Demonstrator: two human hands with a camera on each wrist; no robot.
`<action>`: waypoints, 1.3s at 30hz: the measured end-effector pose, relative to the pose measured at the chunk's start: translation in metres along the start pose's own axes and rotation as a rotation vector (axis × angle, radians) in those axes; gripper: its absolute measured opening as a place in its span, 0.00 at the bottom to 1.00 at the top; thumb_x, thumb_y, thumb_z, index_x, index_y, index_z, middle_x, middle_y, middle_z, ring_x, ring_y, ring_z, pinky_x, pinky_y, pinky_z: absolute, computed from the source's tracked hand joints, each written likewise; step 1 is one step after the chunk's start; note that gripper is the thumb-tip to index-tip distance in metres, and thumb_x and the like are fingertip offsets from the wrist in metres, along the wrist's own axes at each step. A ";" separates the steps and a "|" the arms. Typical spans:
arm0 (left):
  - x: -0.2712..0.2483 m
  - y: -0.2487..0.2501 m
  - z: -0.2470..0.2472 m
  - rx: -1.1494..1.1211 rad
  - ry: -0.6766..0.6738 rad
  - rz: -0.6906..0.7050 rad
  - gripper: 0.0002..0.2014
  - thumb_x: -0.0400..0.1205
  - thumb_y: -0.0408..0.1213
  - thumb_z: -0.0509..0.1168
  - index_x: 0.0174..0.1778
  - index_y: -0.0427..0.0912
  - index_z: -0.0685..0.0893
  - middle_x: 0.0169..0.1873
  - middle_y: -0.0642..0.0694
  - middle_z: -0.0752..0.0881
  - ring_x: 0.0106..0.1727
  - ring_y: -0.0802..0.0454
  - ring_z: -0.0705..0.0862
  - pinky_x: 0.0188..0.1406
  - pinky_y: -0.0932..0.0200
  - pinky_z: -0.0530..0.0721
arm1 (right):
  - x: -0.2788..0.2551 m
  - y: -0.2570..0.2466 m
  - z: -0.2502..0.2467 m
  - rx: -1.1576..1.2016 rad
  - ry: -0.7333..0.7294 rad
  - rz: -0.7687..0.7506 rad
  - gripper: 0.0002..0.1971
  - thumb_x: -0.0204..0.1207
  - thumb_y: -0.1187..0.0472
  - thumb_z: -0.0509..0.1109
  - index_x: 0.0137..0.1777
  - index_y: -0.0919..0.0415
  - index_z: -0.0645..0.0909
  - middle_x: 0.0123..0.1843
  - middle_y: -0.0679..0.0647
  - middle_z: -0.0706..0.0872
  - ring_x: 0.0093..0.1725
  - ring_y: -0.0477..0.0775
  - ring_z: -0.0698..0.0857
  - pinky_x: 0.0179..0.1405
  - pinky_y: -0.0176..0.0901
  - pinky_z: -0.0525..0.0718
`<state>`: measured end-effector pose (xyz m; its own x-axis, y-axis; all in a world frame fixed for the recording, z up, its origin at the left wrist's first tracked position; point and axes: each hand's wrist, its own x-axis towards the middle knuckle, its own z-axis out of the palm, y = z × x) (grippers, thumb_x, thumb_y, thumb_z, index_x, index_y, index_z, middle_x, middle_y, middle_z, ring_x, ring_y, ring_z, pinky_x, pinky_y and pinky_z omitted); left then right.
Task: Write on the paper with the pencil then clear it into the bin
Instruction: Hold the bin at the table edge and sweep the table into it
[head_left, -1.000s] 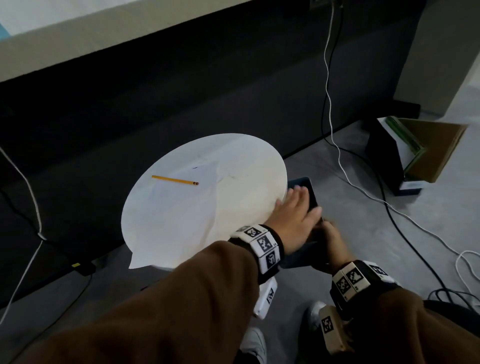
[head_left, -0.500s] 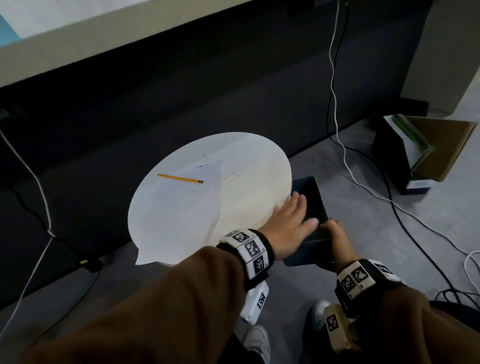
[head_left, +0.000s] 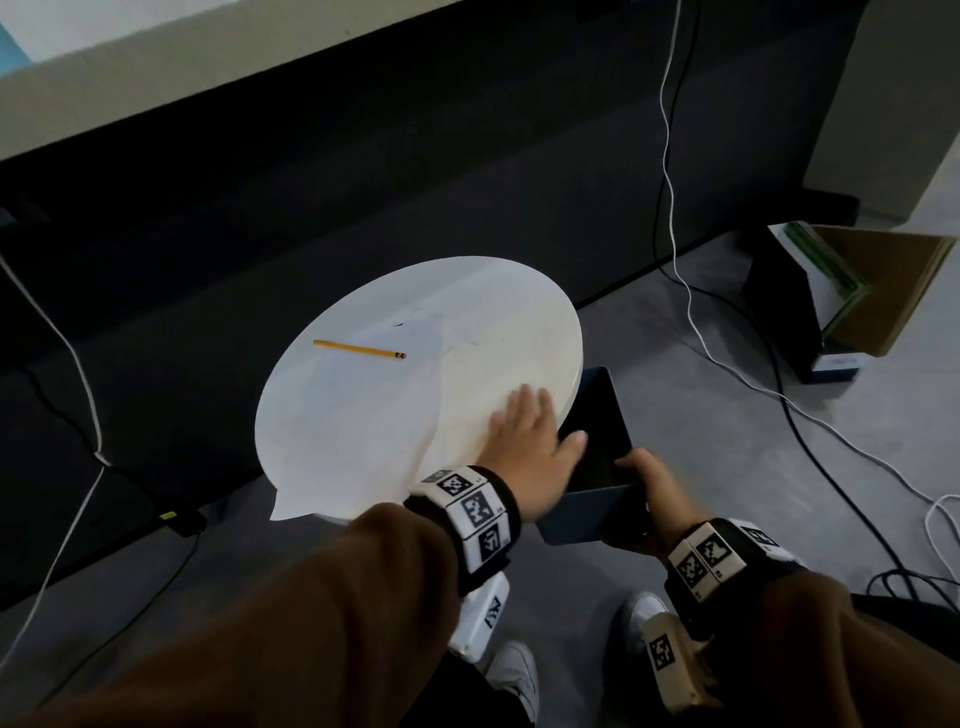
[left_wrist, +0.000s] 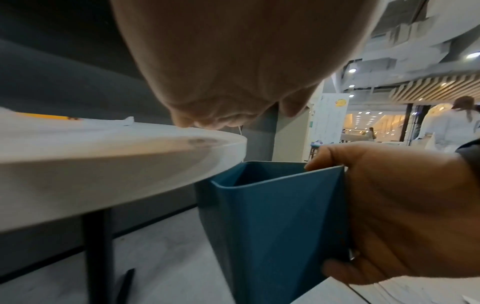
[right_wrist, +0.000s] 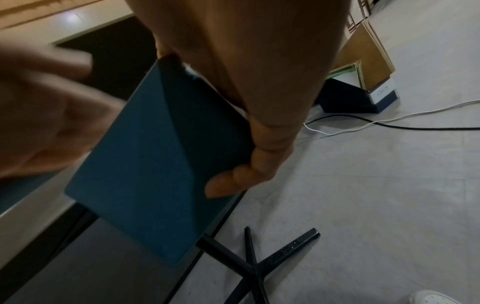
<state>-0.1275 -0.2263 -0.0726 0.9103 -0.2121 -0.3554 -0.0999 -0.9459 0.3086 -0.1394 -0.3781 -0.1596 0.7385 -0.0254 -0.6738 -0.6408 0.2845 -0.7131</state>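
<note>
Sleeves of brown fabric fill the bottom of our head view, and just past them we have both hands at work by the table edge. Our right hand (head_left: 652, 480) grips the blue bin (head_left: 597, 447), thumb hooked over the near rim and fingers (right_wrist: 233, 181) curled round the outer wall, holding it up off the floor with its mouth tucked just under the rim of the round white table (head_left: 519, 322). Our left hand (head_left: 524, 431) lies flat on the tabletop, fingers straight and together, thumb spread out over the bin's opening, holding nothing. From the left wrist view the fingertips (left_wrist: 187, 123) touch the table surface right at its edge, bin directly below. Further across the table sits the sheet of paper (head_left: 363, 415), covering the left part of the top with one corner hanging off the near edge, apart from our left hand. On its far side lies the yellow pencil (head_left: 358, 349), flat on the sheet. Beyond, on the grey floor to the right, a white cable (head_left: 727, 364) trails past an open cardboard box (head_left: 883, 291).
</note>
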 end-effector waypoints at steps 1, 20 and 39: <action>-0.004 -0.010 0.000 0.031 0.009 -0.081 0.37 0.90 0.57 0.43 0.87 0.40 0.35 0.85 0.38 0.31 0.86 0.45 0.30 0.84 0.45 0.33 | -0.001 0.000 0.000 -0.006 0.001 0.020 0.17 0.81 0.51 0.66 0.66 0.55 0.74 0.56 0.62 0.76 0.53 0.66 0.80 0.49 0.63 0.87; 0.018 -0.026 -0.007 0.066 -0.045 -0.008 0.33 0.92 0.49 0.41 0.87 0.37 0.36 0.85 0.37 0.32 0.86 0.42 0.31 0.84 0.43 0.34 | -0.010 -0.008 0.013 -0.037 -0.056 0.069 0.21 0.81 0.51 0.67 0.70 0.59 0.74 0.54 0.62 0.77 0.52 0.65 0.82 0.45 0.61 0.88; 0.024 -0.022 -0.004 -0.047 0.189 -0.028 0.31 0.90 0.47 0.39 0.87 0.35 0.52 0.86 0.32 0.48 0.87 0.36 0.46 0.86 0.41 0.48 | -0.004 -0.005 0.011 -0.004 -0.027 0.030 0.23 0.82 0.50 0.66 0.74 0.58 0.73 0.53 0.60 0.77 0.50 0.65 0.82 0.46 0.62 0.89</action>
<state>-0.1020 -0.2098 -0.0839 0.9721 -0.1315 -0.1941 -0.0583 -0.9375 0.3429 -0.1367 -0.3686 -0.1514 0.7246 0.0092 -0.6891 -0.6633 0.2807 -0.6937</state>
